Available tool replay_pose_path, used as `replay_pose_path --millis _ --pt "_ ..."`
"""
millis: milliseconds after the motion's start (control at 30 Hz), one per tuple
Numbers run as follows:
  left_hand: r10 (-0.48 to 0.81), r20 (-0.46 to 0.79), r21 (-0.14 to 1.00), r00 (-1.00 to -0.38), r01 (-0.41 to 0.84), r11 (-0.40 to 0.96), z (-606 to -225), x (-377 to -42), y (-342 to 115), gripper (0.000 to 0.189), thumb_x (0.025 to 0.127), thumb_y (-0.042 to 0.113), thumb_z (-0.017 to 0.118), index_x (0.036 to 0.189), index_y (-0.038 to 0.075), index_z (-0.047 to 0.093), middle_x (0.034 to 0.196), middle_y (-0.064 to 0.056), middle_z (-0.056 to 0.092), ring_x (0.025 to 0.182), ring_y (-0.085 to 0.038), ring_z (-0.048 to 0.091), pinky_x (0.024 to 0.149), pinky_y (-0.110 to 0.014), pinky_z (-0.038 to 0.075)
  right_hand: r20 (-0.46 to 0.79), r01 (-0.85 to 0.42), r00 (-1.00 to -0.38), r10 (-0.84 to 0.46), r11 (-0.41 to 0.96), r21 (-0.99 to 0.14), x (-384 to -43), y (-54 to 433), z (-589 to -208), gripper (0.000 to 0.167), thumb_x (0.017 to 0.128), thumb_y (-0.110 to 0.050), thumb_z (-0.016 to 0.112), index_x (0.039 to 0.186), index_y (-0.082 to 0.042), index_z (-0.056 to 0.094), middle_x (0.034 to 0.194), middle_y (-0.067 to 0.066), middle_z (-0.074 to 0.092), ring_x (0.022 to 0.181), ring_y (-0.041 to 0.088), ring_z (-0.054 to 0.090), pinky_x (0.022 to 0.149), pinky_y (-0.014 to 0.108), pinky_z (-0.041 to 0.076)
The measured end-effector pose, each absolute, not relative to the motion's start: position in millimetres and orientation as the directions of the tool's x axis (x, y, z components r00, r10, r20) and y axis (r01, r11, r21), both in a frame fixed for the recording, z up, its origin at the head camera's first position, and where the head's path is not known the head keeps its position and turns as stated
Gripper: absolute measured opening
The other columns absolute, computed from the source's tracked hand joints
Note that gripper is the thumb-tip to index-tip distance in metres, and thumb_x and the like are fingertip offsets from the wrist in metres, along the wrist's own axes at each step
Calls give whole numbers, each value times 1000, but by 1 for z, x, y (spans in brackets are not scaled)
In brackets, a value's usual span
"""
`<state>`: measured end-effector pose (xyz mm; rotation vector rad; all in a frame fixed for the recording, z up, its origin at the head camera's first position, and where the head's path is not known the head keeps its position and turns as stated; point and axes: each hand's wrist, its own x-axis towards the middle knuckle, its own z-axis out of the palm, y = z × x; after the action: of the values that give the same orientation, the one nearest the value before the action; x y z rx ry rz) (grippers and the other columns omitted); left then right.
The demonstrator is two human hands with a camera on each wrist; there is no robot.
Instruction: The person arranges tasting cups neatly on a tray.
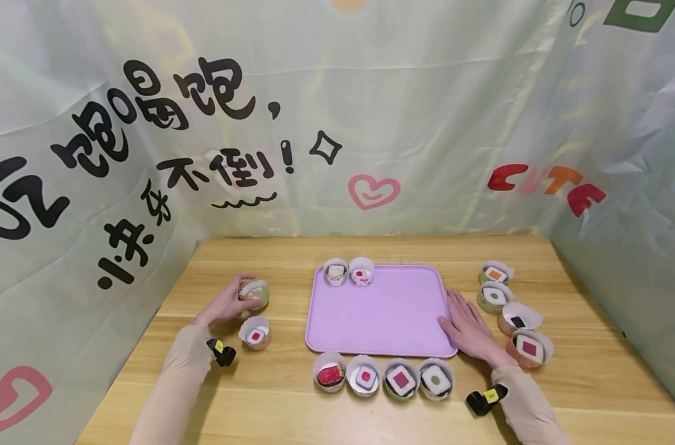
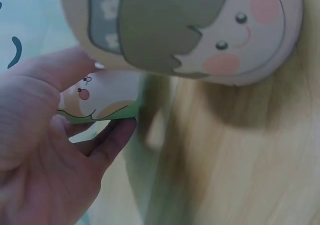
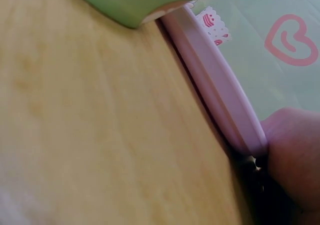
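At the left of the table in the head view, my left hand (image 1: 226, 304) grips a green paper cup (image 1: 259, 293) with a frilled rim, its contents largely hidden. The left wrist view shows thumb and fingers around that cup (image 2: 102, 97), which has a cartoon print. Just nearer stands another paper cup (image 1: 256, 334) holding a white piece with a red centre. My right hand (image 1: 471, 322) lies with fingers extended along the right edge of a purple tray (image 1: 387, 309). Two paper cups, one with a whitish piece (image 1: 335, 273) and one with a red-centred piece (image 1: 362, 274), stand at the tray's back left.
Below the tray's front edge runs a row of several filled cups, among them a cup with a red piece (image 1: 330, 374). To the right of my right hand several more form a column, including a cup with an orange-centred piece (image 1: 494, 273). Printed curtains (image 1: 426, 123) surround the table.
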<state>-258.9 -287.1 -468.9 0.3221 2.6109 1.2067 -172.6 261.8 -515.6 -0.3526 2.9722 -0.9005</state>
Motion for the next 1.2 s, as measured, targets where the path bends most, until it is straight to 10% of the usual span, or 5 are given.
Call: replay_pose_path --millis 867,1200 --pt "198 -72 831 -978 51 554 -449 -257 -278 85 96 31 69 155 0 18 146 -35 42 121 -40 58 101 -43 51 62 -213 -975 -214 815 -538 -172 261 -516 69 106 -27 45 151 18 20 161 38 16 150 55 12 121 66 7" --pt "174 -49 842 -984 53 536 -449 -260 -275 81 95 34 69 153 0 25 142 -34 48 115 -34 62 91 -26 52 67 -218 -974 -217 813 -540 -172 261 -516 69 105 -26 45 151 19 20 160 38 16 150 55 12 121 66 7"
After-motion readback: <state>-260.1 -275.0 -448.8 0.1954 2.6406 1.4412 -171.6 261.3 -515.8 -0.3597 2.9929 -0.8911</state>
